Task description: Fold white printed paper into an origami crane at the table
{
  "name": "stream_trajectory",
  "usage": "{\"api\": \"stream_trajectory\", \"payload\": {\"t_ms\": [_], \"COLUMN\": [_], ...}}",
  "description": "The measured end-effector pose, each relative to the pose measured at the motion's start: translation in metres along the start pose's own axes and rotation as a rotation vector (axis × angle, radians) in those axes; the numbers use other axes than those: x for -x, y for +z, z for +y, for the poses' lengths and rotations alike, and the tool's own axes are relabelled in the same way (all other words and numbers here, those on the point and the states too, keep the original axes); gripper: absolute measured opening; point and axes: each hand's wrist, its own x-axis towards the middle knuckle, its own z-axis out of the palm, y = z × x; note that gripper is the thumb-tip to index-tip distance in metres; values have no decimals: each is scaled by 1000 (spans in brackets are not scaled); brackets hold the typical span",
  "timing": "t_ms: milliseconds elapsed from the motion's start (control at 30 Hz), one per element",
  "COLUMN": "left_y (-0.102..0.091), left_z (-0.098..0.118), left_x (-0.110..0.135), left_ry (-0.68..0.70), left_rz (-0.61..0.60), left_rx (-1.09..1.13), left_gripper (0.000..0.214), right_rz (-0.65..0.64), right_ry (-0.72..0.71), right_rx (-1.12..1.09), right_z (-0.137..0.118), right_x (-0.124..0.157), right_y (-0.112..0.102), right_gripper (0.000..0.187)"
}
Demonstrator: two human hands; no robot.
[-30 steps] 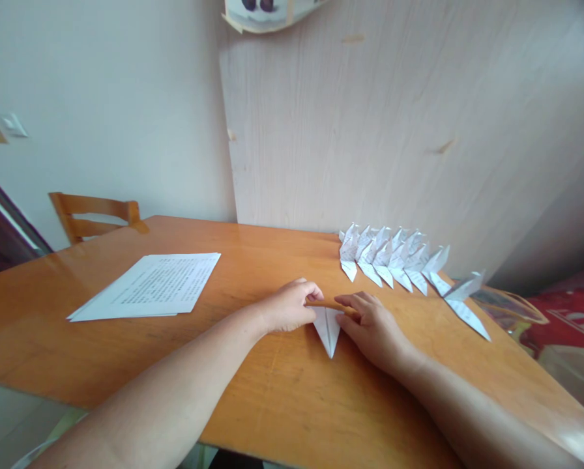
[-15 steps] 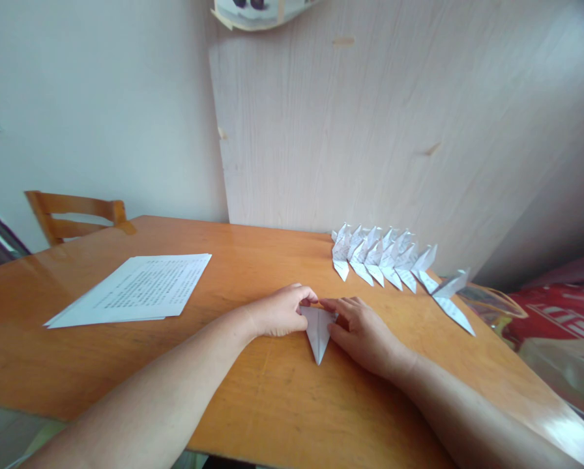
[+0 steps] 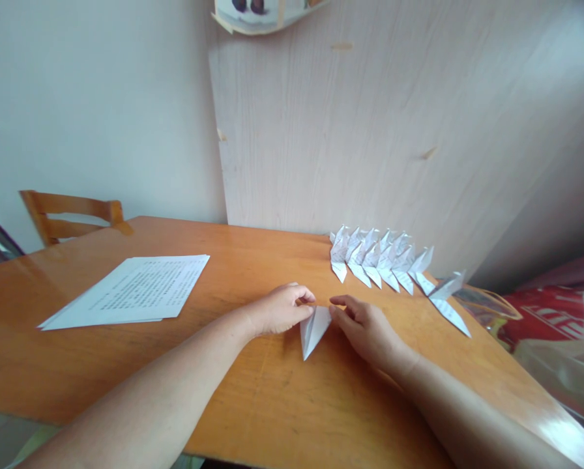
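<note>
Paper (image 3: 318, 329), its long axis running near to far, lies at the surface (image 3: 262, 404) between the left hand (image 3: 281, 311), pinching its far end, and right hand (image 3: 369, 330), grip unclear, thumb at its corner.

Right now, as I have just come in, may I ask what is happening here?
A person's left hand holds a folded paper, its pointed end toward the person; the right hand is at its right corner. Farther right on the table stand folded pieces, grouped close together. At the left lie printed sheets, which neither hand touches.
</note>
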Motion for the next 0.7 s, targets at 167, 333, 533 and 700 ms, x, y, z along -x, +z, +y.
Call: {"api": "stream_trajectory", "payload": {"t_ms": [167, 333, 533, 700], "left_y": [-2, -3, -1, -5], "left_z": [-2, -2, -3, 9], "left_x": [0, 0, 0, 4], "left_ry": [9, 0, -38, -124], "left_rz": [-87, -114, -84, -39], "left_rx": [31, 42, 162, 340], "left_gripper": [30, 27, 22, 23], "right_rz": [-37, -32, -38, -2], "right_ry": [-55, -52, -50, -19], "right_rx": [-63, -48, -112, -239], "right_z": [1, 1, -1, -2], "right_x": [0, -1, 0, 1], "right_y": [4, 4, 5, 5], "right_gripper": [28, 22, 21, 20]}}
